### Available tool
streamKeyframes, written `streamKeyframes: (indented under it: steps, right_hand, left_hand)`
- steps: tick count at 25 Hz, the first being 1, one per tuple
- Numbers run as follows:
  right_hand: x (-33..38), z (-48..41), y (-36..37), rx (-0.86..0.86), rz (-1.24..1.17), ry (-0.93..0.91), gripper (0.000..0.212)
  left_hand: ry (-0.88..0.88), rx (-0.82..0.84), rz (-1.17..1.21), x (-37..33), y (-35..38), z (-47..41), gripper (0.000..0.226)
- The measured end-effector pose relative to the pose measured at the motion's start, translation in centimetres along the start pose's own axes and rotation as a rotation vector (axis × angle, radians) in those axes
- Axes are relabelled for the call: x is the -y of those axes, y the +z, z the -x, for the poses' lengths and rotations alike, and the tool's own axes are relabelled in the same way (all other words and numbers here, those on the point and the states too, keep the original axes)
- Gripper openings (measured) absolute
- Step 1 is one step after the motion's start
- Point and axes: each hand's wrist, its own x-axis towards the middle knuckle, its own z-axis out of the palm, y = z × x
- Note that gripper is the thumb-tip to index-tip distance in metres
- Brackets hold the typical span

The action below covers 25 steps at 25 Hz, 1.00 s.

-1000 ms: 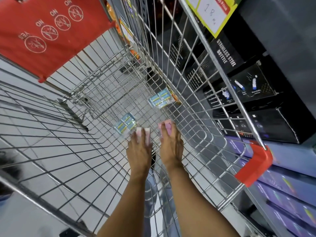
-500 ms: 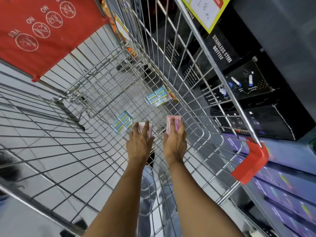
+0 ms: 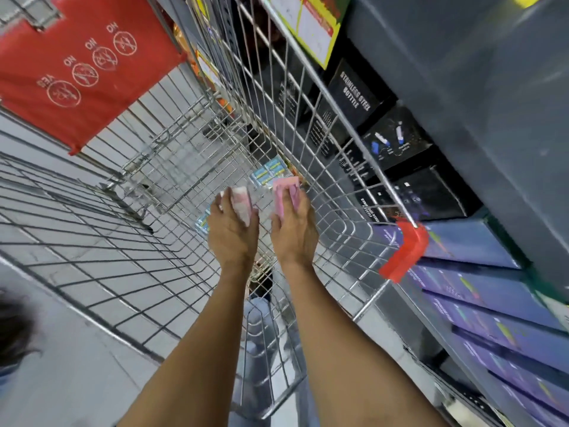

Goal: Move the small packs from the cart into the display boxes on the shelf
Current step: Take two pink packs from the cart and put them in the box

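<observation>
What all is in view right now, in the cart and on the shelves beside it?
cart: one, silver wire, red corner guard, centre of view
pink packs: two, pink and pink-white, one in each hand, above the cart floor
blue packs: two visible, light blue, on the cart floor; one beyond the hands, one partly hidden under the left hand
seat flap: one, red with white pictograms, upper left
bottle boxes: several, black, shelf on the right
purple boxes: several, purple, lower shelf on the right
price tag: one, yellow and white, top
left hand: shut on a pink-white pack
right hand: shut on a pink pack
</observation>
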Motion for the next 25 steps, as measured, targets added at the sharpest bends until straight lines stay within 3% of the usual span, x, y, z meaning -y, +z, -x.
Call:
streamKeyframes:
  steps: [8,14,19,25]
  right_hand:
    - [5.5,2.1,-12.2,-0.211,-0.068,-0.243,0.055]
    - [4.9,3.0,-23.3,-0.476,-0.067,-0.267,0.056]
    - [-0.8,4.3,-31.9,-0.665,-0.043,-0.157,0.053]
    - [-11.0,7.6,-37.7,-0.859,0.030,0.118,0.048]
  left_hand:
    - [0.247,-0.177,0.164,-7.8,-11.3,0.8,0.059]
    - [0.464,-0.292,0.268,-17.7,-16.5,2.8,0.055]
    - [0.677,-0.247,0.357,-27.7,-16.7,7.4,0.052]
    - [0.901,0.052,0.328,-35.3,-11.6,14.7,0.066]
